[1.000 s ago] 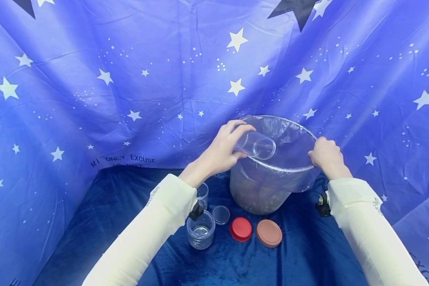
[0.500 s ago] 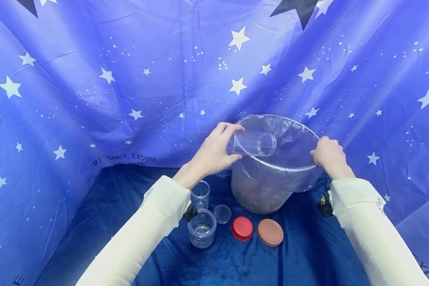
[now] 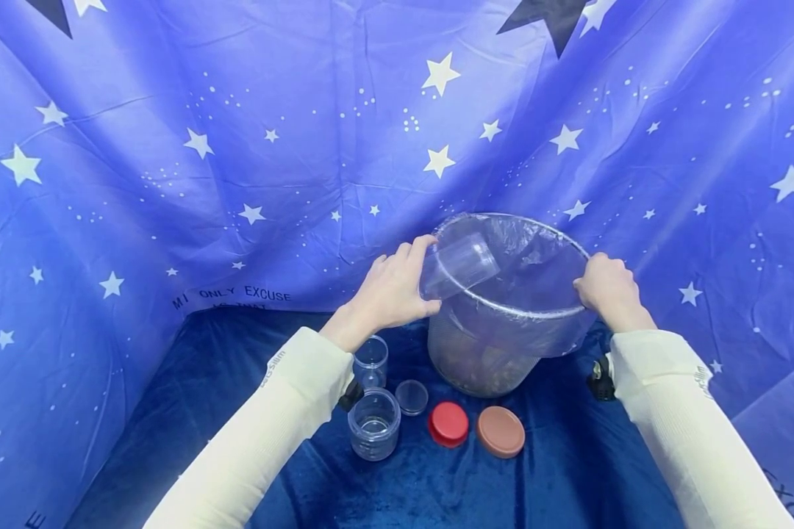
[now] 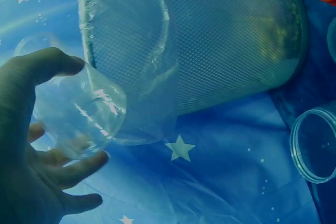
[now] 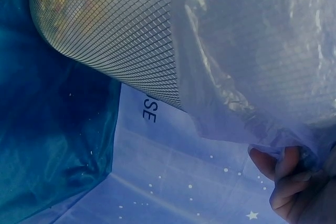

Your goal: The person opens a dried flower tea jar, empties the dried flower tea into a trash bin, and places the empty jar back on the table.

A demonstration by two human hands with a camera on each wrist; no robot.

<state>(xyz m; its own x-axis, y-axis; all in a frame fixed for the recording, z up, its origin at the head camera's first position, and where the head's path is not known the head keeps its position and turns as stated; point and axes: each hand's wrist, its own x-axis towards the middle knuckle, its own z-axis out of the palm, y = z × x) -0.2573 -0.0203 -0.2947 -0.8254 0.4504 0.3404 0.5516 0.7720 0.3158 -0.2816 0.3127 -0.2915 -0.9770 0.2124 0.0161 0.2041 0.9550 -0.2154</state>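
My left hand (image 3: 397,290) grips a clear plastic jar (image 3: 466,266) near one end. The jar lies sideways over the near-left rim of a mesh wastebasket (image 3: 483,371), its far end above the opening. In the left wrist view, thumb and fingers spread round the transparent jar (image 4: 84,108). A thin see-through bin liner (image 3: 523,334) is folded over the rim and hangs down outside. My right hand (image 3: 609,286) holds the basket's right rim, and in the right wrist view its fingers pinch the liner (image 5: 236,51) there.
Two clear open jars, a nearer one (image 3: 373,433) and a farther one (image 3: 372,360), stand left of the basket. A clear lid (image 3: 412,397), a red lid (image 3: 448,422) and a brownish-orange lid (image 3: 501,431) lie in front. Starry blue fabric (image 3: 291,184) hangs behind the dark blue cloth (image 3: 238,382).
The left hand has shifted slightly left and down. The jar has swung so its far end points up and right, away from me. The right hand stays at the rim.
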